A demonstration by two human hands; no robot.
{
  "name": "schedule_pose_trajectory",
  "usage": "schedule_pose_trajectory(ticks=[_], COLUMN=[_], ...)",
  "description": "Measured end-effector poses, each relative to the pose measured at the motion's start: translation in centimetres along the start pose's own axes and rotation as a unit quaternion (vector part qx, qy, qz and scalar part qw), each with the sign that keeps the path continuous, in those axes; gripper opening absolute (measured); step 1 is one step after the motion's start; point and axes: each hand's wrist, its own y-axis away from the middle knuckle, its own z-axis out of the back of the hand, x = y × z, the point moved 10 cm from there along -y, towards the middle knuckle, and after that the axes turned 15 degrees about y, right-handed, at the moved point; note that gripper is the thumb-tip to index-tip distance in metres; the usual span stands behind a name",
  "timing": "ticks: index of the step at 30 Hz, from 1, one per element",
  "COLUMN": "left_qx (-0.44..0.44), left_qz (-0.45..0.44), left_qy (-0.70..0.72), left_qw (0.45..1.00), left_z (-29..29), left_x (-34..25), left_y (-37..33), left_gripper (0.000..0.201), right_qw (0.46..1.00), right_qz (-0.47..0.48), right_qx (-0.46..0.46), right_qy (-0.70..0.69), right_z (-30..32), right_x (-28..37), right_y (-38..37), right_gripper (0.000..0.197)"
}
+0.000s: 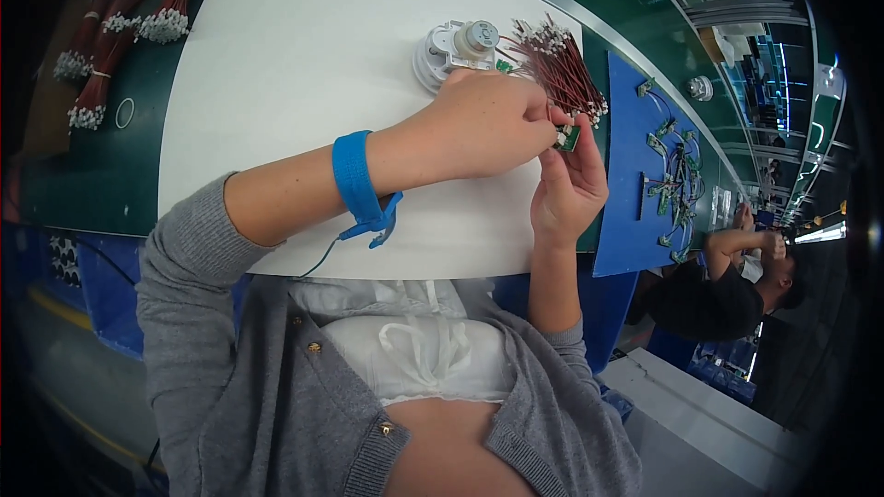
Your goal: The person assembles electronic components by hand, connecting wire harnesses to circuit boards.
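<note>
In my right hand (571,193) a small green circuit board (571,137) with white connectors is pinched between thumb and fingers. My left hand (483,124), with a blue wrist strap (354,175) on its wrist, closes its fingertips at the board's edge. A short reddish wire (550,111) shows at those fingertips; its end is hidden. Just beyond the left hand sits a round white housing (428,60) carrying a grey cylindrical motor (481,37). A second bit of green board (505,65) lies beside the housing, near the red wires.
A bundle of red wires with white plugs (562,64) lies to the right on the white work surface (304,55). More tied wire bundles (170,14) and a white ring (125,113) lie left. Wired boards cover a blue mat (622,175); another person (737,285) sits beyond.
</note>
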Motion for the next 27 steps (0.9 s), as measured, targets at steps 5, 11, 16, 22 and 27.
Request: schedule_pose_trajectory(ticks=[5,11,16,22,27], left_qx=[-0.006,-0.022,0.004,0.061,0.097], left_qz=[0.018,-0.110,-0.061,-0.016,0.051], left_qy=[-0.008,-0.049,-0.029,-0.018,-0.002], left_qw=[1.000,0.992,0.998,0.998,0.994], left_z=[1.2,1.0,1.1,-0.3,-3.7], left_x=[-1.2,-3.9,-4.6,-4.4,-5.4], left_y=[0.2,-0.1,1.1,0.4,-1.8], left_gripper=[0.020,0.018,0.019,0.022,0.021], right_qw=[0.999,0.995,0.991,0.993,0.990], right_qz=[-0.023,-0.049,-0.068,-0.099,-0.112], right_qx=[0.038,0.023,0.063,0.061,0.081], right_qy=[-0.030,0.078,0.092,-0.025,0.009], right_z=[-1.1,0.7,-0.3,-0.3,3.5], right_x=[-0.1,0.8,2.2,3.8,4.4], right_y=[-0.7,-1.5,-0.8,-1.7,-2.5], right_gripper=[0.051,0.050,0.050,0.050,0.041])
